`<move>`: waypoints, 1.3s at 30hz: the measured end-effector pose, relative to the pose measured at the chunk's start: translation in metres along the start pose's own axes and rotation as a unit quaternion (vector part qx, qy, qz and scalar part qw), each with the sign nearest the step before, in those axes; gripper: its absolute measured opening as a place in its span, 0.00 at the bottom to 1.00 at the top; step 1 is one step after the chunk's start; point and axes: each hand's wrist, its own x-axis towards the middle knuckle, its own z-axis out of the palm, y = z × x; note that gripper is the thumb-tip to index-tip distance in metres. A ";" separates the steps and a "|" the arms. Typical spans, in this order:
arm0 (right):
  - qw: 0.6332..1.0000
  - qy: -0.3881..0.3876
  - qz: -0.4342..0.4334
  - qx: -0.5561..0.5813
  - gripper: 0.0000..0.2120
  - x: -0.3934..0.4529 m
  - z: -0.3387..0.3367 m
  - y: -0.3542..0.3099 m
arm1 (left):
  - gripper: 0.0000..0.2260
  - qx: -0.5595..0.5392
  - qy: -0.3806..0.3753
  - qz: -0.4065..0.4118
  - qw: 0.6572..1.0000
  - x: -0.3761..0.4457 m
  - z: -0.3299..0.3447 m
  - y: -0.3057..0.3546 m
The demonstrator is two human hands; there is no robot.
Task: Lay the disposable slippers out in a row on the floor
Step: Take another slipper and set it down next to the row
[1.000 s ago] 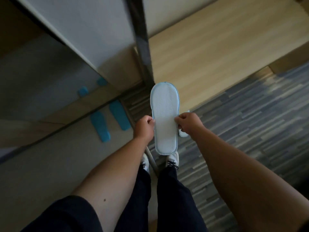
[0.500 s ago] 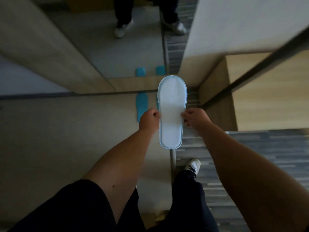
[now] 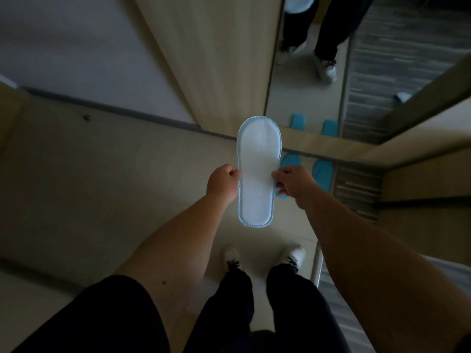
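I hold a white disposable slipper [image 3: 258, 171] with blue stitched edging, its sole facing me, toe pointing away. My left hand [image 3: 223, 180] pinches its left edge and my right hand [image 3: 293, 182] pinches its right edge, at mid-length. On the floor past it lie two blue slippers side by side: one [image 3: 289, 164] partly hidden behind the held slipper and my right hand, the other [image 3: 322, 174] to its right. Both lie with toes against a mirrored door.
A mirror [image 3: 308, 80] on the wardrobe door reflects the blue slippers and my legs. A wooden panel [image 3: 216, 59] stands left of it. Beige floor [image 3: 114, 187] spreads left; striped grey carpet [image 3: 356, 194] lies right. My white shoes [image 3: 265, 256] stand below.
The view has swung so the mirror and floor slippers now sit ahead and to the right. The held slipper stays between both hands, and I have stepped closer to the blue slippers.
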 end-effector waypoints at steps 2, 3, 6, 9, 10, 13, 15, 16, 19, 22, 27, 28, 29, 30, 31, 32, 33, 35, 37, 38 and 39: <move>1.000 -0.011 -0.002 -0.012 0.08 0.008 0.018 -0.013 | 0.07 -0.011 0.007 -0.014 1.000 0.011 -0.015 -0.011; 1.000 -0.018 -0.004 -0.016 0.08 0.012 0.024 -0.018 | 0.07 -0.015 0.011 -0.018 1.000 0.017 -0.020 -0.015; 0.999 -0.038 -0.003 -0.017 0.07 0.024 0.040 -0.033 | 0.07 -0.017 0.027 -0.029 0.999 0.033 -0.034 -0.020; 0.998 -0.056 0.008 -0.017 0.08 0.040 0.053 -0.049 | 0.07 -0.019 0.033 -0.043 0.998 0.052 -0.049 -0.021; 0.998 -0.059 0.007 -0.019 0.08 0.045 0.057 -0.055 | 0.07 -0.016 0.034 -0.044 0.998 0.059 -0.053 -0.020; 0.998 -0.062 0.007 -0.026 0.08 0.060 0.067 -0.071 | 0.07 -0.009 0.042 -0.042 0.998 0.076 -0.066 -0.017; 0.997 -0.064 0.012 -0.030 0.07 0.068 0.075 -0.080 | 0.07 -0.013 0.041 -0.047 0.998 0.085 -0.072 -0.020; 0.997 -0.064 0.015 -0.033 0.07 0.072 0.078 -0.083 | 0.07 -0.014 0.038 -0.051 0.998 0.088 -0.075 -0.022; 0.997 -0.063 0.019 -0.032 0.06 0.081 0.094 -0.090 | 0.07 -0.017 0.028 -0.058 0.998 0.102 -0.085 -0.032; 0.998 -0.053 0.025 -0.024 0.07 0.089 0.114 -0.095 | 0.08 -0.009 0.021 -0.049 0.999 0.122 -0.099 -0.041; 0.999 -0.013 0.045 0.001 0.06 0.108 0.158 -0.095 | 0.08 0.011 -0.027 -0.027 0.999 0.168 -0.121 -0.071; 0.999 -0.001 0.050 0.010 0.06 0.111 0.168 -0.094 | 0.08 0.018 -0.037 -0.017 0.999 0.177 -0.125 -0.077; 0.998 0.009 0.055 0.020 0.06 0.114 0.179 -0.093 | 0.08 0.023 -0.045 -0.007 0.999 0.186 -0.131 -0.084; 0.998 0.018 0.059 0.032 0.06 0.117 0.190 -0.092 | 0.08 0.028 -0.054 0.003 0.998 0.194 -0.137 -0.090; 0.997 0.027 0.064 0.045 0.06 0.120 0.200 -0.091 | 0.09 0.033 -0.063 0.012 0.997 0.202 -0.142 -0.097; 0.995 0.034 0.069 0.058 0.06 0.124 0.210 -0.090 | 0.09 0.037 -0.072 0.020 0.997 0.209 -0.147 -0.103; 0.994 0.038 0.074 0.069 0.06 0.127 0.219 -0.089 | 0.09 0.040 -0.081 0.026 0.996 0.215 -0.151 -0.108; 0.992 0.046 0.082 0.086 0.06 0.134 0.233 -0.085 | 0.09 0.044 -0.088 0.030 0.995 0.227 -0.156 -0.118; 0.990 0.051 0.085 0.100 0.06 0.141 0.245 -0.081 | 0.08 0.044 -0.085 0.034 0.995 0.236 -0.157 -0.126; 0.990 0.053 0.084 0.104 0.06 0.144 0.250 -0.079 | 0.07 0.041 -0.085 0.035 0.995 0.240 -0.157 -0.130; 0.990 0.054 0.084 0.104 0.06 0.149 0.253 -0.077 | 0.07 0.038 -0.088 0.034 0.995 0.244 -0.156 -0.133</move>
